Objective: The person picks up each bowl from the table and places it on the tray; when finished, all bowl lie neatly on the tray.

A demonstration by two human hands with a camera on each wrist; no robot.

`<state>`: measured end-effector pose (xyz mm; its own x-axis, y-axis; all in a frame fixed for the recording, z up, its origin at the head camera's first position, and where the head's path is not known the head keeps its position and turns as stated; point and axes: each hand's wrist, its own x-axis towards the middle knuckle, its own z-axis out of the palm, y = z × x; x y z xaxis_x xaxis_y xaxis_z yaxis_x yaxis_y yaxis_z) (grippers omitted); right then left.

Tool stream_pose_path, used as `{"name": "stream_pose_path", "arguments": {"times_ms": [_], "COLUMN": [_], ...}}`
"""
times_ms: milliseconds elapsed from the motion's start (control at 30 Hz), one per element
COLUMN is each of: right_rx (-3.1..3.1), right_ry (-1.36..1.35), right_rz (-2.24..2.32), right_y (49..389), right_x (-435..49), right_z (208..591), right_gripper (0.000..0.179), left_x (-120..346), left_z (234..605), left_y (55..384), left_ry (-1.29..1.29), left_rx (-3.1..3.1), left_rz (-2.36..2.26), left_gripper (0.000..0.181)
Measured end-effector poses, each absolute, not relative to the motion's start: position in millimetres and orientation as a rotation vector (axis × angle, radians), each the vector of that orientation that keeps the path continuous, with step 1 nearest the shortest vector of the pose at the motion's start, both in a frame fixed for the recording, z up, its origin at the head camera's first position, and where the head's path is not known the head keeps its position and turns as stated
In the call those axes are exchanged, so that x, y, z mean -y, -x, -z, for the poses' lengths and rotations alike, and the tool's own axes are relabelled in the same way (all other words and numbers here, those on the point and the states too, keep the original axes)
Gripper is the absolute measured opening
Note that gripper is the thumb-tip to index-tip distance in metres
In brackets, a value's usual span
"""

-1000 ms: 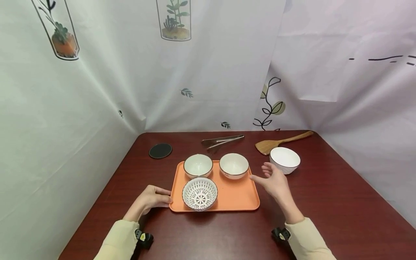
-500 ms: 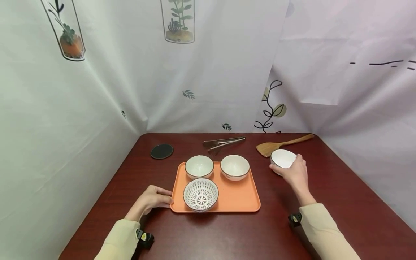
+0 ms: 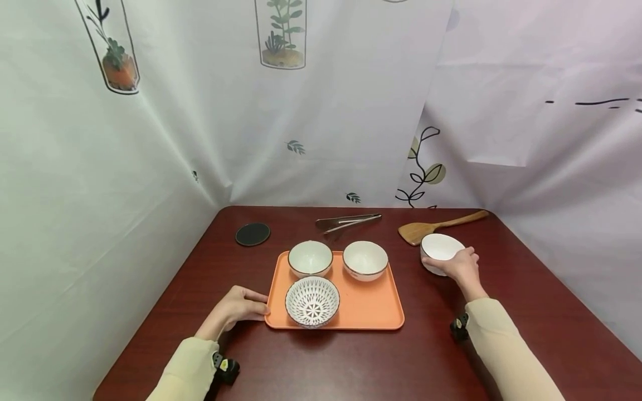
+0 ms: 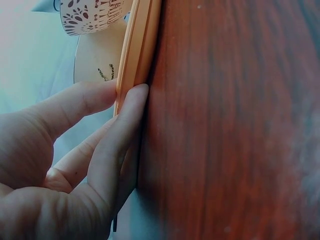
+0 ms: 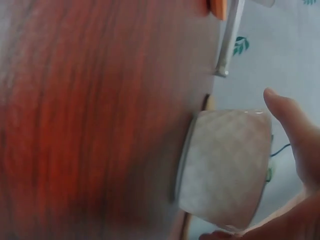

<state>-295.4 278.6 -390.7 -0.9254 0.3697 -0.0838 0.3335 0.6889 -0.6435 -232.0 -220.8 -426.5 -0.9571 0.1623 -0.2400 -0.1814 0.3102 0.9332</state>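
Observation:
In the head view, an orange tray [image 3: 371, 306] carries two plain white bowls, a back-left bowl [image 3: 311, 257] and a back-right bowl [image 3: 365, 259], and a black-patterned bowl [image 3: 312, 301] in front. My left hand [image 3: 239, 306] pinches the tray's left rim; in the left wrist view its fingers [image 4: 132, 102] meet the rim from above and from the outer side. My right hand [image 3: 461, 267] is around the near right side of another white bowl [image 3: 438, 248], thumb at the front and fingers at the right. The right wrist view shows that bowl's textured wall [image 5: 225, 160]; some fingers are hidden.
A wooden spatula [image 3: 418, 231] lies just behind the right-hand bowl. Metal tongs [image 3: 346, 221] lie behind the tray, and a round black coaster [image 3: 253, 234] is at the back left. Cloth walls [image 3: 351, 111] border the dark red table [image 3: 321, 362].
My right hand has moved right from beside the tray to the separate white bowl and taken hold of it. The left hand stays at the tray's rim. The head view has shifted slightly.

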Motion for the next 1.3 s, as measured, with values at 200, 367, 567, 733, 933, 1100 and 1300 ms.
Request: {"name": "stream_pose_path", "arguments": {"times_ms": [200, 367, 567, 733, 933, 1100, 1300], "right_rx": [2.801, 2.732, 2.723, 2.725, 2.738, 2.764, 2.762], "right_ry": [0.582, 0.553, 0.533, 0.478, 0.401, 0.33, 0.241], "right_rz": [-1.13, -1.157, -1.166, -1.176, -1.142, -1.098, -1.072], "right_y": [300, 300, 293, 285, 277, 267, 254], "right_x": [-282, -283, -286, -284, -281, -278, -276], "right_z": [400, 402, 402, 396, 391, 392, 394], "right_gripper": [0.125, 0.119, 0.117, 0.117, 0.118, 0.116, 0.115], "left_x": [219, 218, 218, 219, 219, 219, 219], "left_z": [426, 426, 426, 426, 426, 427, 426], "left_y": [232, 232, 233, 233, 234, 234, 234], "left_ry": [0.041, 0.065, 0.048, 0.054, 0.061, 0.074, 0.073], "left_rx": [-2.308, -2.316, -2.303, -2.301, -2.305, -2.309, -2.312], "left_rz": [-1.681, -1.685, -1.689, -1.689, -1.685, -1.677, -1.674], "left_gripper": [0.041, 0.04, 0.041, 0.041, 0.04, 0.04, 0.04]}}
